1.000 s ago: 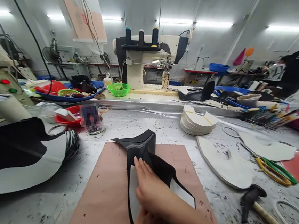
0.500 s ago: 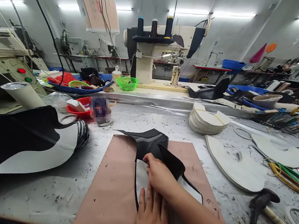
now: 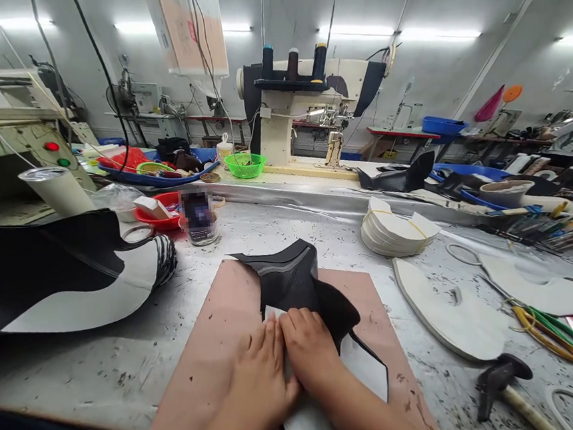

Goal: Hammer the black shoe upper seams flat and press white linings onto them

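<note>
A black leather-like shoe upper piece (image 3: 290,281) with white backing (image 3: 367,365) lies on a pinkish board (image 3: 204,369) in front of me. My left hand (image 3: 260,368) rests on the white-backed part, fingers stretched out and close together. Right beside it, my right hand (image 3: 312,353) has its fingers bent over the folded edge of the piece, pressing on it. The fingertips of both hands nearly meet. A dark flap of the piece stands up to the right of my right hand. Both hands hide the middle of the piece.
At left is a stack of black-and-white pieces (image 3: 83,293). A hammer (image 3: 504,383), a thick white curved pad (image 3: 450,314) and scissors (image 3: 547,332) lie at right. Banded white pads (image 3: 393,232) sit farther back. A sewing machine (image 3: 301,100) stands behind.
My left hand has moved forward, up beside the right. My right hand has turned from a pinch at the edge to bent fingers pressing down. The black flap has shifted slightly right.
</note>
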Demonstrator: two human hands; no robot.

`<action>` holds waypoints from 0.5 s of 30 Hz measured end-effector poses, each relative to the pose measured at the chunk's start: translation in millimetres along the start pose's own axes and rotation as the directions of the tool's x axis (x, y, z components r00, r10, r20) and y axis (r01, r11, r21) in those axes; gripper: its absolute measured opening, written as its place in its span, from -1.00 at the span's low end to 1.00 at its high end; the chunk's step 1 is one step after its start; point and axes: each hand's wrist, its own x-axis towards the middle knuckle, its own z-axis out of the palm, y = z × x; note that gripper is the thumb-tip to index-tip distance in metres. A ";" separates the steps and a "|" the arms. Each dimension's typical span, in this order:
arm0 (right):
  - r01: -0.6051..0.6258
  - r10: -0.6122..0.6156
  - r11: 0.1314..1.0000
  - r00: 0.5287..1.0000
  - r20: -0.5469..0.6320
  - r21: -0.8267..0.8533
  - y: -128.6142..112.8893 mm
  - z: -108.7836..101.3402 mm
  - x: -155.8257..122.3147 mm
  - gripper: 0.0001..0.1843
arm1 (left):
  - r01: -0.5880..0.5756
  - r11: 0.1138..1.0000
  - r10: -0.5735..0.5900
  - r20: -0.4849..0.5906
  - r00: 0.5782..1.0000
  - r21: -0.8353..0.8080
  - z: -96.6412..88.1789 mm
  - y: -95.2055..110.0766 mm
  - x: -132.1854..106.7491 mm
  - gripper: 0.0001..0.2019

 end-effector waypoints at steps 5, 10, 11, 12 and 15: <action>0.032 -0.036 0.995 0.998 -0.044 -0.095 6.0 12.1 -4.4 -0.65 | 0.039 0.998 -0.038 0.006 0.999 -0.047 -11.0 -12.0 14.5 -0.46; 0.160 -0.158 0.980 0.987 0.026 -0.120 6.6 2.7 1.3 -0.58 | 0.099 0.986 -0.096 0.025 0.995 -0.137 -14.7 -26.4 20.8 -0.45; 0.172 -0.167 0.977 0.985 0.045 -0.125 6.1 -0.5 3.4 -0.60 | 0.111 0.981 -0.108 0.029 0.994 -0.162 -16.0 -30.5 22.8 -0.46; 0.175 -0.169 0.976 0.984 0.062 -0.130 5.4 -3.5 5.9 -0.62 | 0.121 0.975 -0.117 0.033 0.993 -0.188 -17.4 -34.7 24.9 -0.46; 0.171 -0.157 0.975 0.982 0.102 -0.140 3.3 -8.9 13.2 -0.66 | 0.123 0.956 -0.113 0.053 0.992 -0.265 -20.1 -46.3 29.5 -0.43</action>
